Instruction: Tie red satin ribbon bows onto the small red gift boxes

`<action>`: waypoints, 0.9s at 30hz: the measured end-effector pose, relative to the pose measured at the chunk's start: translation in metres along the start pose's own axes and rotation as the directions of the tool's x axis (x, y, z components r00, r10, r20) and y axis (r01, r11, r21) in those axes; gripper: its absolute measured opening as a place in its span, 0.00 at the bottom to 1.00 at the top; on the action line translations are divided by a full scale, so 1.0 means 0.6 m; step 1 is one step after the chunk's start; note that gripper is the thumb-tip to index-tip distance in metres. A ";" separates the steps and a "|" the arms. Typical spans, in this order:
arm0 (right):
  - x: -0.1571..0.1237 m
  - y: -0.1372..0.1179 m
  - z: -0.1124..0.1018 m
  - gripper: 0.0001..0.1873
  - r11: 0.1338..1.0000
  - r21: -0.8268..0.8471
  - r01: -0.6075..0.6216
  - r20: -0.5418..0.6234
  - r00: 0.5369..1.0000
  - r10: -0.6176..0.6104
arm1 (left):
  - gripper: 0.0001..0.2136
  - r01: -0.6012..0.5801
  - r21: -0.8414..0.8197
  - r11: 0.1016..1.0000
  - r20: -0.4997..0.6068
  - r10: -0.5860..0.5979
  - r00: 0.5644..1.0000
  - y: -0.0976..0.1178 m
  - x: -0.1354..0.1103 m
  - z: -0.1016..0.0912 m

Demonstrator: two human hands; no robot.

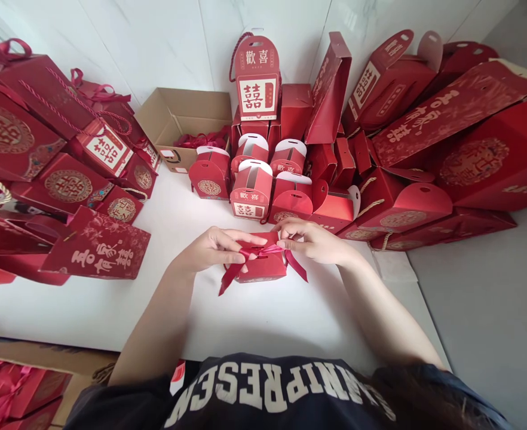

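red ribbon (296,267) crosses the small box (263,271) in the middle of the desk (241,319), left hand (214,247) and right hand (306,240) both pinching it, the tying seemingly begun but not yet finished.

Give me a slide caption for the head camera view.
Left hand and right hand at a ribbon on a small red box, more boxes behind.

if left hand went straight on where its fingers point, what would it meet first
Probably the right hand, facing it across the small red box; depth is unclear, and the ribbon between them could be brushed first.
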State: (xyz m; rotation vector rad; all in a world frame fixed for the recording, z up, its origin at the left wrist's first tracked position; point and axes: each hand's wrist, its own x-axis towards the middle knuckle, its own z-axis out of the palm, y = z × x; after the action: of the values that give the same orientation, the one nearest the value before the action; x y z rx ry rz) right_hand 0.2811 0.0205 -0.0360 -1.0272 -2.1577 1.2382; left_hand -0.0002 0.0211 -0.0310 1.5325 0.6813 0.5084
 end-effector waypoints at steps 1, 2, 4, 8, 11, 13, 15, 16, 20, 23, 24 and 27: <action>0.000 -0.001 0.000 0.13 1.000 0.002 -0.001 0.000 1.000 0.001 | 0.09 0.020 -0.012 1.000 -0.040 -0.021 0.999 -0.002 0.005 0.004; 0.000 -0.001 0.000 0.13 1.000 0.005 -0.001 0.001 1.000 0.001 | 0.10 0.057 -0.026 0.998 -0.081 -0.059 0.995 -0.003 0.009 0.008; 0.000 -0.001 0.001 0.13 1.000 0.012 0.002 0.000 1.000 -0.002 | 0.13 0.146 -0.042 0.988 -0.149 -0.151 0.977 -0.002 0.015 0.016; 0.001 0.003 0.004 0.12 1.000 0.016 0.010 -0.018 1.000 -0.009 | 0.13 0.204 0.040 0.978 -0.221 -0.190 0.956 0.009 0.024 0.027; 0.001 0.005 0.004 0.13 1.000 0.017 -0.019 -0.038 0.999 0.020 | 0.12 0.221 0.077 0.972 -0.210 -0.201 0.957 0.019 0.027 0.030; -0.001 0.002 0.002 0.14 0.999 0.011 -0.046 -0.056 0.997 0.047 | 0.12 0.230 0.081 0.970 -0.178 -0.213 0.961 0.025 0.028 0.028; -0.004 -0.005 -0.003 0.14 0.998 0.027 -0.058 -0.059 0.997 0.059 | 0.11 0.229 0.104 0.968 -0.153 -0.212 0.965 0.030 0.029 0.025; -0.006 -0.008 -0.006 0.15 0.997 0.055 -0.055 -0.039 0.998 0.058 | 0.10 0.230 0.113 0.967 -0.143 -0.214 0.966 0.032 0.030 0.023; -0.010 -0.020 -0.007 0.16 0.959 0.274 -0.069 0.127 0.991 0.035 | 0.14 0.275 0.083 0.958 -0.100 -0.267 0.959 0.033 0.038 0.015; -0.007 -0.022 0.005 0.15 0.924 0.375 -0.073 0.136 0.990 0.023 | 0.16 0.287 0.084 0.954 -0.033 -0.285 0.958 0.030 0.044 0.011; -0.005 -0.022 0.010 0.15 0.919 0.390 -0.062 0.119 0.993 0.016 | 0.16 0.284 0.094 0.954 -0.009 -0.285 0.959 0.028 0.046 0.010; -0.001 -0.022 0.025 0.14 0.913 0.408 -0.022 0.083 0.996 -0.013 | 0.15 0.272 0.097 0.957 0.040 -0.277 0.960 0.026 0.051 0.008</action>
State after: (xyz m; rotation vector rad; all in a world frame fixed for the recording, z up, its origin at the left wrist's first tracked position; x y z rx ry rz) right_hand 0.2658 0.0078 -0.0318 -0.8114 -1.8352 1.6710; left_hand 0.0269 0.0386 -0.0184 1.5000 0.8702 0.2285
